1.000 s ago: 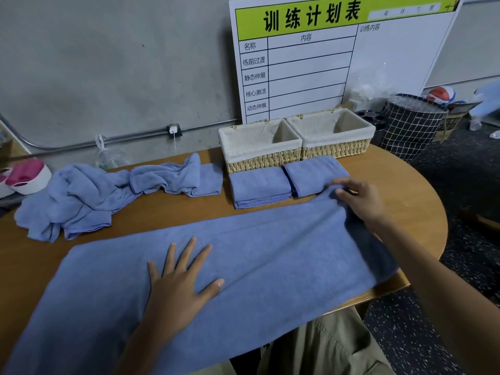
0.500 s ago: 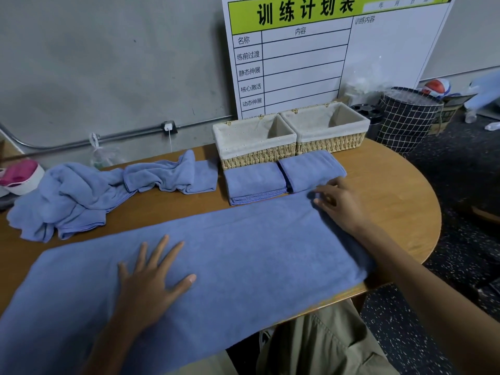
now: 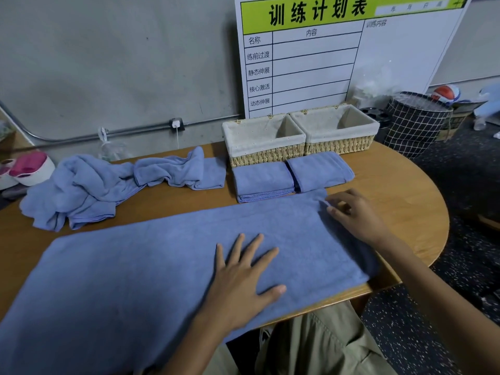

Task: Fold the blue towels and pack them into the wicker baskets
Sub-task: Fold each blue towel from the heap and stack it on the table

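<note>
Step in hand: smoothing and squaring the long blue towel (image 3: 151,269) ahead of its next fold; two towels are folded, none packed. Landmark for positions: the pair of wicker baskets (image 3: 299,151) at the far edge of the wooden table (image 3: 400,190). The long towel lies flat across the near side of the table, in front of the baskets, its nearer edge hanging slightly over the table's rim. The left hand (image 3: 243,288) rests palm-down on the cloth, fingers spread and straight, pressing it flat. The right hand (image 3: 357,215) sits at the towel's corner nearest the baskets, fingers curled; it appears to pinch the corner, though the contact is partly hidden by the knuckles. Two folded towels (image 3: 292,175) lie side by side directly in front of the baskets, touching them or nearly so. A heap of unfolded towels (image 3: 89,188) sits left of the baskets, crumpled and rope-like in places. Materials: towels are soft terry, matte, limp, likely to drape and slip when lifted; baskets are stiff woven straw, rectangular, with pale fabric liners, both empty. Judged next move: lift the gripped end and carry it across toward the far end while the flat hand anchors the middle, keeping edges aligned. Behind the baskets a printed board (image 3: 311,50) leans on the wall.
</note>
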